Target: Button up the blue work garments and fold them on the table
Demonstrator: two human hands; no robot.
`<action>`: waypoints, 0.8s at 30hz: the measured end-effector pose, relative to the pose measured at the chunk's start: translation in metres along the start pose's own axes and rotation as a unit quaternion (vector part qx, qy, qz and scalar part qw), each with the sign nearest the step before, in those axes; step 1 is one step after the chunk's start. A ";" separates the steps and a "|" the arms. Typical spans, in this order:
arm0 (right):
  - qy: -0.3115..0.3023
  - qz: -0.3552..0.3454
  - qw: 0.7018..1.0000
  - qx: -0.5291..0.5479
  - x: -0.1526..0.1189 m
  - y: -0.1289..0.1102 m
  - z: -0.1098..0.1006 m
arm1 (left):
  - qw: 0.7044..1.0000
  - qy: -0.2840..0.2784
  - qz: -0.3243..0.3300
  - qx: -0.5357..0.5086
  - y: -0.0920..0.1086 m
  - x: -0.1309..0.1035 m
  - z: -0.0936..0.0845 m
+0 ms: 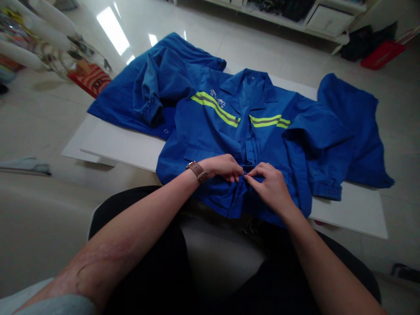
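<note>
Your left hand (pixel 228 168) and your right hand (pixel 269 180) meet at the lower front of the blue jacket (pixel 213 133), fingertips nearly touching, both pinched on the front edge of the cloth! Whether there's a button between those fingers, you can't tell from here; they hide it. The jacket lies face up across the white tabletop (pixel 121 146), collar (pixel 252 89) pointing away from you, hem hanging over the near edge towards your lap. Above your hands the front gapes open, and yellow reflective stripes (pixel 216 108) run across both sides of the chest, with white lettering (pixel 217 99) over the one on your left. The left-side sleeve (pixel 154 98) bends back on itself, its gathered cuff near the jacket's body; more blue fabric (pixel 114 98) spreads beneath it, and another blue piece (pixel 361 131) lies out on the right. A brown-strapped watch (pixel 197 171) sits on your left wrist, and beyond the tabletop a red bag (pixel 382 54) rests on the shiny floor (pixel 285 65), beside the white shelf unit (pixel 328 19).
</note>
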State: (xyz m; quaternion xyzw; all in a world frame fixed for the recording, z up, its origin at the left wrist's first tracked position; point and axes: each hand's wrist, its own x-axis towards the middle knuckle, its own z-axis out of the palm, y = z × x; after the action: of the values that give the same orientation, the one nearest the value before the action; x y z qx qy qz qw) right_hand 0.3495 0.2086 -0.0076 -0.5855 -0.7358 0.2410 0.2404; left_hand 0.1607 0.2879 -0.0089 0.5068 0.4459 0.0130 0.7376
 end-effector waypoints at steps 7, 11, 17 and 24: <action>0.017 -0.020 1.000 0.005 0.001 -0.002 -0.001 | 1.000 0.015 -0.009 -0.023 0.000 0.001 0.001; 0.024 -0.028 0.999 0.004 0.000 -0.002 -0.001 | 0.999 0.033 -0.012 -0.028 0.001 0.001 0.003; 0.040 -0.036 0.999 -0.011 -0.002 -0.002 0.003 | 0.999 0.041 -0.010 -0.030 0.002 0.000 0.003; 0.047 -0.046 0.997 -0.030 -0.003 -0.004 0.006 | 0.999 0.029 0.005 -0.040 0.000 0.001 0.003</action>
State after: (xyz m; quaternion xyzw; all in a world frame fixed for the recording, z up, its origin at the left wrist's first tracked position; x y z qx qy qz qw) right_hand 0.3436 0.2040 -0.0103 -0.5686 -0.7566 0.1801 0.2678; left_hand 0.1632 0.2865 -0.0093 0.4785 0.4638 0.0489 0.7440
